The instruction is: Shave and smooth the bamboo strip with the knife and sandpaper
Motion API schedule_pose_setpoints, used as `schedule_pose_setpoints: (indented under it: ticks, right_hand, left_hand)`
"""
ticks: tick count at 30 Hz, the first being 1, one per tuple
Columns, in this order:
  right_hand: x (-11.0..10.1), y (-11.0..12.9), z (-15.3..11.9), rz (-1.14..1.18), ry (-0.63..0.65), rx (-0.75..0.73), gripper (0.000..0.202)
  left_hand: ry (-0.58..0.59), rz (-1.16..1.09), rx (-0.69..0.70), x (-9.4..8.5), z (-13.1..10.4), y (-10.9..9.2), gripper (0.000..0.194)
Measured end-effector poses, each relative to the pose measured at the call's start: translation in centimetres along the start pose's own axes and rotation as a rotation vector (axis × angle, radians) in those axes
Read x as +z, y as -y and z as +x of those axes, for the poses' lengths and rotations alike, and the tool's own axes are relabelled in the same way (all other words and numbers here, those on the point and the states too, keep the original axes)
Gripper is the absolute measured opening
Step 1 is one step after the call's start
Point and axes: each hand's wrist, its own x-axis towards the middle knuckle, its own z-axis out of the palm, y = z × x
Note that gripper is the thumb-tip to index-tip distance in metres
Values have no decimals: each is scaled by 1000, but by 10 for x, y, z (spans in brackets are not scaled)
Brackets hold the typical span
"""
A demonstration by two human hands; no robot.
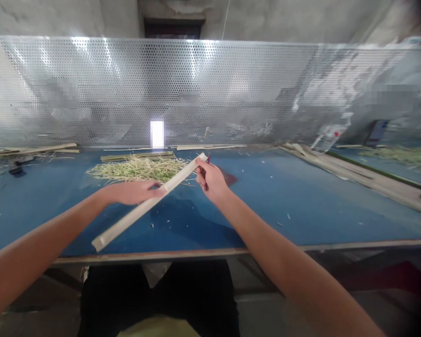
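Observation:
A long pale strip [129, 217], like split bamboo, slants over the blue table [259, 210], its near end at the lower left and its far end at the upper right. My left hand [138, 191] holds it near the middle, thumb and fingers round it. At the far end my right hand [210, 178] is closed, its fingers curled by the strip's tip; a small dark red thing [208, 159] shows there, too little of it to name. Behind the strip lies a heap of thin green and straw-coloured shavings [136, 168].
A perforated metal screen [231, 93] stands along the table's back edge. Long strips [315, 159] lie at the right, beside a clear plastic bottle [328, 136]. More strips [31, 150] and a small dark object [17, 168] are at the left.

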Motion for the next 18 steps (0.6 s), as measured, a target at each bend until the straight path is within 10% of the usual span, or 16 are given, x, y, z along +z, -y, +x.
schedule_pose_setpoints:
  ticks: [6,10,18]
  right_hand:
    - [-10,0,11,-116,-35,51,45]
    - [-19,3,4,-343,-139,-255,43]
    - [19,-1,-55,-1493,512,-609,29]
  left_hand:
    - [-130,205,-148,8,-10,7,41]
    - [-191,316,-70,10,-6,28,45]
    - [-126,190,13,22,-12,44,36]
